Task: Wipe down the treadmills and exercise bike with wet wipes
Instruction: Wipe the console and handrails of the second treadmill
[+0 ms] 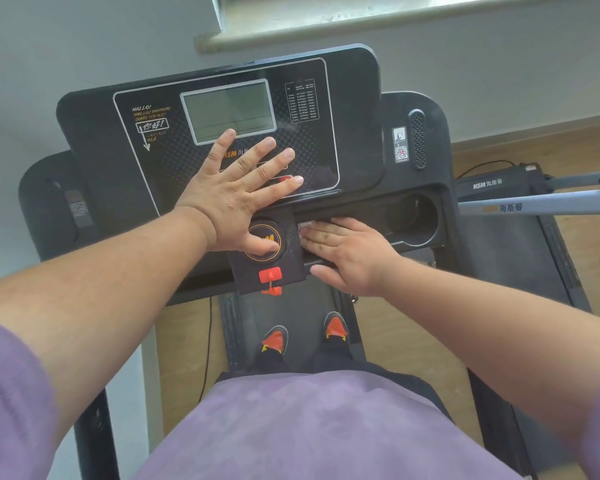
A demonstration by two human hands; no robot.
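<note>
So under the right hand (343, 252) there's a wet wipe (305, 226), mostly hidden, just a white corner poking out past the fingers (321, 233). Those fingers are laid out flat and close together, pressing the wipe down into the shallow tray (368, 211) below the console, thumb hanging off the near edge. Just past the fingertips is the round dial (265, 239) with the red safety key (270, 274) below it, and off the other way, beyond the knuckles, sits the cup holder (418, 216).

The left hand (232, 195) isn't wiping anything. It's spread wide and flat on the console panel (153, 161), fingertips reaching up to the bottom edge of the display (227, 110), thumb down on the dial. Looks like it's just bracing.

Progress-wise, my guess is they're early to mid on this one treadmill (492, 258). The tray is getting done now; can't tell if the panel's been wiped, though there's a faint smear near the screen's right side. Side rails, the belt deck where the orange shoes (274, 341) stand, and the second treadmill (499, 183) off to the right all seem still to do. I don't see an exercise bike for sure, only a grey frame (534, 202) at that side.
</note>
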